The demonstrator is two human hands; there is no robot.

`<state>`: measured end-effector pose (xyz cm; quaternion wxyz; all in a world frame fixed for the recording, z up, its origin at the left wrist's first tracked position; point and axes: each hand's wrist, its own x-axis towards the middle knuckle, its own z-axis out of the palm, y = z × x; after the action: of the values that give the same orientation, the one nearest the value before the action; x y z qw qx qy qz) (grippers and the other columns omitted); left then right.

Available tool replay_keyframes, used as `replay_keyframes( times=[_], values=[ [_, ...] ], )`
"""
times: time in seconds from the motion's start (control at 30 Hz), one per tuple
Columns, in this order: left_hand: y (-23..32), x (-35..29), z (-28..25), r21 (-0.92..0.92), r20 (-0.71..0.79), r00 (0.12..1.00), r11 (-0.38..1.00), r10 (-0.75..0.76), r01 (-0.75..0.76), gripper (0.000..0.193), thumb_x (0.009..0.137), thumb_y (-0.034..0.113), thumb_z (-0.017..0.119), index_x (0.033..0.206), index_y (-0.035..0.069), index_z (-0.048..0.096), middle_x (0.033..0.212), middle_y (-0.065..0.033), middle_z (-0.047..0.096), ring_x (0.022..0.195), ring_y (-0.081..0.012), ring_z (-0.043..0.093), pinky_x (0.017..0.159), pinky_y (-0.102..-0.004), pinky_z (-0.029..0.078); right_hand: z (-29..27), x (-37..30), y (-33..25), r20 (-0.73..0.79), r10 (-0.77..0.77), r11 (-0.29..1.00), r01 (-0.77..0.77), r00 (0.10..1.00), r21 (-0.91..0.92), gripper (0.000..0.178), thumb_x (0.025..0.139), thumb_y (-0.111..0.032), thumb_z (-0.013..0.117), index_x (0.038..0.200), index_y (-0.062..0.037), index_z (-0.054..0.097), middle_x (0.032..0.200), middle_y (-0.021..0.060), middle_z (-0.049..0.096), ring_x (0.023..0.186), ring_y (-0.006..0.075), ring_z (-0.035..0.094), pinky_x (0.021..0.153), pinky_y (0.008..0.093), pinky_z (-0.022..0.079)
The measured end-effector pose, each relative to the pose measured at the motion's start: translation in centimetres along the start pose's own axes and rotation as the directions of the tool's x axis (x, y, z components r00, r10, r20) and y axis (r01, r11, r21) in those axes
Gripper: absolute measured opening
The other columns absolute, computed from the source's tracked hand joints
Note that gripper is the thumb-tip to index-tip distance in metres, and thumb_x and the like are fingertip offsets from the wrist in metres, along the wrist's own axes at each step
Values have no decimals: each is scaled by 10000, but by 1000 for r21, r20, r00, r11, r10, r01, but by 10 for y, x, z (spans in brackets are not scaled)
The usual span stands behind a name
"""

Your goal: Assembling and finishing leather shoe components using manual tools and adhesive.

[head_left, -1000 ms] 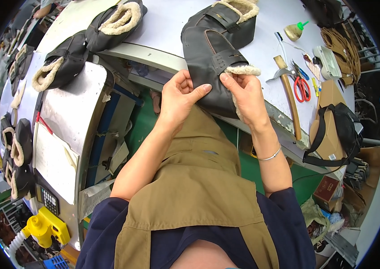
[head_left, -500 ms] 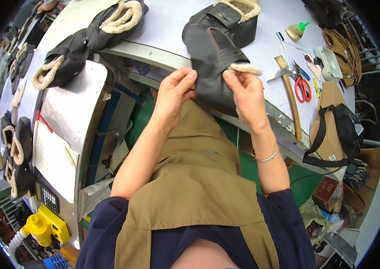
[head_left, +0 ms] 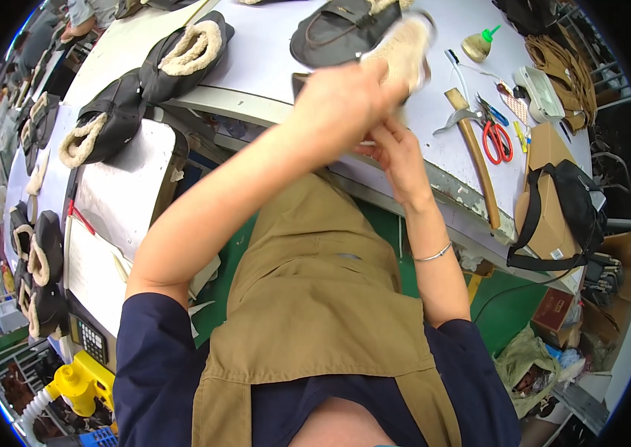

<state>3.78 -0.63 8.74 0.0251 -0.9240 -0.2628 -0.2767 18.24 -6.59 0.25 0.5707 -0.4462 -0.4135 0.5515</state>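
A black, fleece-lined leather shoe (head_left: 403,58) is at the near edge of the white table, its cream fleece side facing up and blurred by motion. My left hand (head_left: 349,104) has crossed over to the right and is closed on the shoe, hiding most of it. Just below, my right hand (head_left: 399,158) is raised with its fingers bent. Their tips pass behind my left hand, so whether they touch the shoe is hidden. Another black shoe (head_left: 334,36) with a strap lies flat on the table just beyond.
Right of my hands lie a hammer (head_left: 473,153), red-handled scissors (head_left: 497,141), a brush (head_left: 458,71) and a green-tipped bottle (head_left: 479,46). A black bag (head_left: 580,205) rests by cardboard. At left are more fleece-lined shoes (head_left: 111,119), a notebook (head_left: 92,264) and a calculator (head_left: 90,339).
The shoe has been turned from its dark outer side to its fleece side. My left hand has swung right and upward across my right hand, which has dropped slightly.
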Motion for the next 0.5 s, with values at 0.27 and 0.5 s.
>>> replay_keyframes(
  times=[0.27, 0.5],
  values=[
    [10, -63, 54, 112, 204, 960, 979, -190, 170, 427, 694, 83, 682, 1110, 113, 590, 860, -84, 553, 792, -259, 625, 638, -371, 515, -21, -35, 26, 153, 329, 892, -360, 932, 275, 331, 989, -218, 532, 1153, 70, 539, 1070, 161, 627, 973, 224, 635, 836, 362, 561],
    [16, -58, 29, -154, 400, 881, 930, -252, 335, 661, 691, 67, 728, 1317, 95, 521, 909, -146, 567, 870, -327, 611, 750, -405, 516, -12, -39, 19, 117, 344, 936, -350, 932, 30, 383, 976, -350, 566, 1034, 28, 588, 930, 116, 634, 830, 170, 641, 696, 304, 578]
  ],
)
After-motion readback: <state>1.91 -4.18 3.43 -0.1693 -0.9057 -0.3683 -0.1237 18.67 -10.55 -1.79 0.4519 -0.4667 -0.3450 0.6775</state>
